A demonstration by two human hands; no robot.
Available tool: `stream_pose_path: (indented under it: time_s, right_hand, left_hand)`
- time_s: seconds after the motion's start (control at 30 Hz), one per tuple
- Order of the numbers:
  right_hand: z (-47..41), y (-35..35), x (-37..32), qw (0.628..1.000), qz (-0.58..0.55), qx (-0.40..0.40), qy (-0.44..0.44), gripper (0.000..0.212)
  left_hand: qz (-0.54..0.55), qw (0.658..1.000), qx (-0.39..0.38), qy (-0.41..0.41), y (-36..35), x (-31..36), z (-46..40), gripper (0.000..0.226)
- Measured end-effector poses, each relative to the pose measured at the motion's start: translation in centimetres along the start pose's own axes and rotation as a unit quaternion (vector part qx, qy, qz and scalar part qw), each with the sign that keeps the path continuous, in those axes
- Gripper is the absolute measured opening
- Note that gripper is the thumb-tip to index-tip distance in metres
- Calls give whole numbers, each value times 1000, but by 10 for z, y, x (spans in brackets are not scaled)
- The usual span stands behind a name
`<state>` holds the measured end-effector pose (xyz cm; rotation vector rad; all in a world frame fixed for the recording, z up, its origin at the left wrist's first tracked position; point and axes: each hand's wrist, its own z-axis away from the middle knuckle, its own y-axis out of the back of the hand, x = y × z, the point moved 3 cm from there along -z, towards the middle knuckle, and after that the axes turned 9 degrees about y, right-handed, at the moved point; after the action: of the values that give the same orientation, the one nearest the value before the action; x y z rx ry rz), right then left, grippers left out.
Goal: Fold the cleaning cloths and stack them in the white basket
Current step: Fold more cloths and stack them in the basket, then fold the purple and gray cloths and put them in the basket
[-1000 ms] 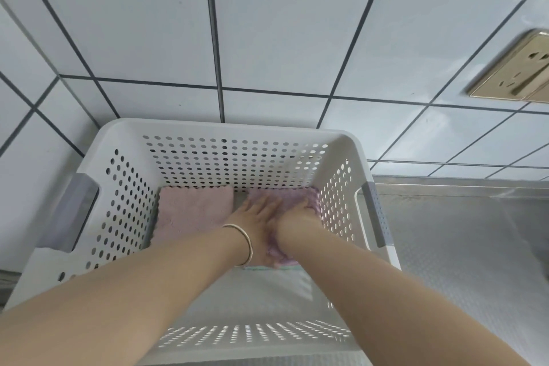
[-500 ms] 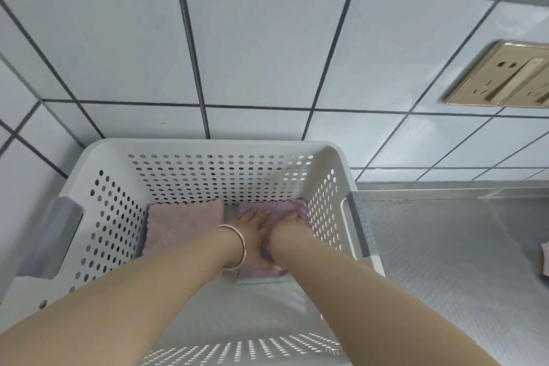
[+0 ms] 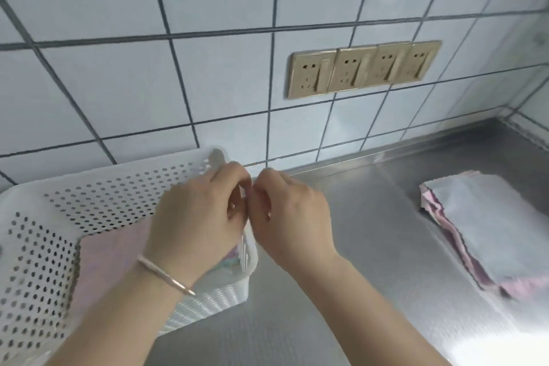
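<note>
Tiled wall and steel counter (image 3: 371, 246) now fill the view, which half a second ago looked down into the white basket (image 3: 38, 246). Left hand (image 3: 196, 217) and right hand (image 3: 291, 214), then pressing a folded cloth (image 3: 110, 258) flat inside, have lifted out, loosely curled, holding nothing. Judgement: that cloth is stacked; the unfolded pile (image 3: 493, 229) at right comes next.

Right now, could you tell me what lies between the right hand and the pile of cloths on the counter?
Only bare steel counter lies between the right hand and the pile of cloths, as the head view shows.
</note>
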<state>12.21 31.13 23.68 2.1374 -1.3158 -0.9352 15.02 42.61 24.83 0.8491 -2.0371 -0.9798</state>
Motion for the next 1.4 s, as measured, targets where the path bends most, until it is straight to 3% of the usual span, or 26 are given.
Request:
stream_pose_path:
  time_s: [0.13,0.27,0.4,0.63,0.77,0.9,1.07,1.4]
  right_hand:
    - [60,49,63,999,18,23,-44,23]
    - [127,80,141,991,54,-41,-117,21]
    - [182,108,215,971,57,-122,-200,20]
    - [285,146,354,922,32,-234,-306,20]
    - [319,164,407,919,65,-212,-325,13]
    - [335,173,438,923,83,-174,-333,31]
    - [344,174,459,928,91,-164,-323,42]
    - [337,176,476,923,112,-198,-309,32]
  left_hand:
    - [101,995,-17,-6,-55,73,19,19]
    - [108,989,-102,-19,-138,144,37,28]
    - [129,976,-176,-6,-214,207,47,24]
    - [101,949,-299,-3,-337,318,60,11]
    - [68,934,-351,17,-387,358,58,18]
    - [64,940,-334,22,-415,377,51,23]
    - [14,955,-286,-78,-433,397,48,40]
    - [43,970,-219,-100,-447,401,44,8]
